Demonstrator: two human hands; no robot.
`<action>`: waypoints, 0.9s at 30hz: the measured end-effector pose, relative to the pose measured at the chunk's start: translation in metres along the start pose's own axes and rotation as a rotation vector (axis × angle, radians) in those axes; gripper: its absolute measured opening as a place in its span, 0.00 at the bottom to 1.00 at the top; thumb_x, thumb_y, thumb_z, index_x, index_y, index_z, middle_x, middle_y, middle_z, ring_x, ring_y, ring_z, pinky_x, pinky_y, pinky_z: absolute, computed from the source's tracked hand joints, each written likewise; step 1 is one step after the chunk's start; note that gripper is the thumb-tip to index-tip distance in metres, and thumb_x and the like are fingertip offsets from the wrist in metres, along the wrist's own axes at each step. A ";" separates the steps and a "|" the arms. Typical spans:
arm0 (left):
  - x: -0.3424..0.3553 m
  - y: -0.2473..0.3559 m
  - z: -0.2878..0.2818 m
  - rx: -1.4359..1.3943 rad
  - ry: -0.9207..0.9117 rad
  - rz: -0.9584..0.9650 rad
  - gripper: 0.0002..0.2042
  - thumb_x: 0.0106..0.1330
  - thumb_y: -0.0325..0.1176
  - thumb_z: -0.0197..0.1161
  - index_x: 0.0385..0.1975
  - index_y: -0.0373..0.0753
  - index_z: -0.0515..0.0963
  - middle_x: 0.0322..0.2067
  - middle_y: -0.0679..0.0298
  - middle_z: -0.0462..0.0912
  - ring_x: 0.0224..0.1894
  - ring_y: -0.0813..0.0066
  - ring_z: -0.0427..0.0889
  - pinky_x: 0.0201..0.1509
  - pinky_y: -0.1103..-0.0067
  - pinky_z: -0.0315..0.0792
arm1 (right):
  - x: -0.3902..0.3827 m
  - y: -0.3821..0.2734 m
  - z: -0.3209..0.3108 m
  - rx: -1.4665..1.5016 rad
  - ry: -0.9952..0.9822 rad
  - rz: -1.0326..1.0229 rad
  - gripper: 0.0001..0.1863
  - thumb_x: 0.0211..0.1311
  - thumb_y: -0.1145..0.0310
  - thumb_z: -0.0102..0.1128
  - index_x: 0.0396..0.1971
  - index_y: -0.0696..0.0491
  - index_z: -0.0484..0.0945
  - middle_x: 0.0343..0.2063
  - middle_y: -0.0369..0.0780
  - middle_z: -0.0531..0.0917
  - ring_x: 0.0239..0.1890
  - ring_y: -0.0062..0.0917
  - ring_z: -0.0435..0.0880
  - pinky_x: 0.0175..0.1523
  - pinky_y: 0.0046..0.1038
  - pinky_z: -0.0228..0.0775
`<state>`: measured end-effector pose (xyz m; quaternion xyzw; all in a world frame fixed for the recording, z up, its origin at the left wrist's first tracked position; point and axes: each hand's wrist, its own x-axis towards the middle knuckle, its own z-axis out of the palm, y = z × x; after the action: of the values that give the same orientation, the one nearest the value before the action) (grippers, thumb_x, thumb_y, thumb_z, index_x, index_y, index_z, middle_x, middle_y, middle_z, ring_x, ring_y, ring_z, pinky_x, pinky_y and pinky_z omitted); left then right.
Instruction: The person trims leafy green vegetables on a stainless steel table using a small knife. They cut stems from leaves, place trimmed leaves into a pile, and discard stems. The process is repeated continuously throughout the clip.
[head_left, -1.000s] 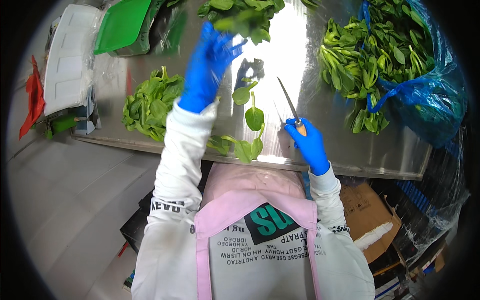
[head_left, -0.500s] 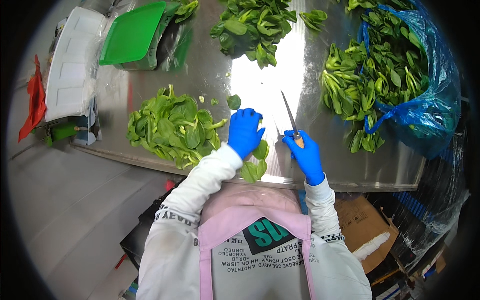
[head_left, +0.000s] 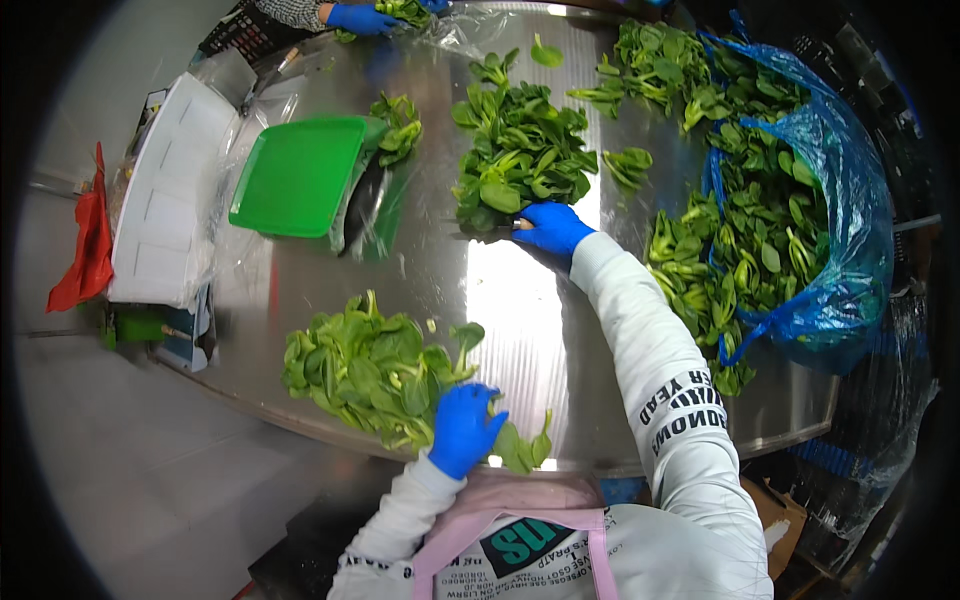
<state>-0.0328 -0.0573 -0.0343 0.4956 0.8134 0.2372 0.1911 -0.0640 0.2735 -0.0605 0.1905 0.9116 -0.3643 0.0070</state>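
My right hand (head_left: 555, 230), in a blue glove, is closed round the wooden handle (head_left: 523, 224) of a knife. Its blade points left, against the near edge of a heap of leafy greens (head_left: 530, 150), partly hidden by leaves. My left hand (head_left: 464, 430), also gloved in blue, is curled beside a nearer pile of leafy greens (head_left: 365, 370). A bit of green shows at its fingertips, so it seems to grip a leafy green, mostly hidden under the glove. Loose leaves (head_left: 522, 448) lie just right of that hand, near the table's front edge.
A blue plastic bag (head_left: 850, 240) spills greens over the right side of the metal table (head_left: 620, 400). Green trays (head_left: 300, 175) stand at left beside a white box (head_left: 170, 190). At the far edge another person's gloved hand (head_left: 360, 19) handles greens.
My right hand has reached forward with the knife to the far heap, its blade turning to point left. My left hand stays by the near pile. The view has shifted, bringing another person's hands in.
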 end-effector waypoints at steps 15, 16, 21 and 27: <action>-0.007 0.005 -0.045 -0.417 -0.263 -0.390 0.10 0.59 0.38 0.63 0.36 0.40 0.81 0.18 0.63 0.77 0.19 0.80 0.74 0.24 0.80 0.68 | -0.031 -0.009 -0.002 0.202 0.155 0.180 0.21 0.56 0.50 0.53 0.39 0.52 0.75 0.36 0.48 0.79 0.41 0.43 0.77 0.46 0.36 0.69; -0.003 0.005 -0.047 -0.500 -0.310 -0.427 0.10 0.60 0.37 0.62 0.35 0.39 0.81 0.18 0.63 0.77 0.20 0.81 0.74 0.24 0.81 0.67 | -0.060 -0.007 -0.017 0.080 0.202 0.299 0.21 0.55 0.50 0.53 0.39 0.51 0.75 0.36 0.48 0.80 0.40 0.43 0.78 0.45 0.37 0.69; 0.018 0.021 -0.043 -0.748 -0.489 -0.350 0.10 0.63 0.34 0.58 0.33 0.33 0.80 0.20 0.65 0.78 0.23 0.82 0.75 0.27 0.84 0.68 | -0.178 0.066 -0.070 -0.296 0.491 0.723 0.17 0.54 0.53 0.56 0.32 0.53 0.77 0.32 0.48 0.80 0.33 0.45 0.79 0.38 0.41 0.71; 0.043 0.058 -0.005 -1.043 -0.463 -0.382 0.11 0.65 0.33 0.55 0.39 0.32 0.77 0.27 0.65 0.78 0.30 0.81 0.74 0.39 0.83 0.69 | -0.226 0.091 -0.007 -0.283 0.433 0.625 0.20 0.48 0.53 0.64 0.28 0.57 0.76 0.29 0.48 0.80 0.31 0.42 0.80 0.35 0.36 0.71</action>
<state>-0.0128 0.0031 0.0000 0.2201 0.6016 0.4525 0.6205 0.1782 0.2613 -0.0814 0.5279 0.8313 -0.1670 -0.0488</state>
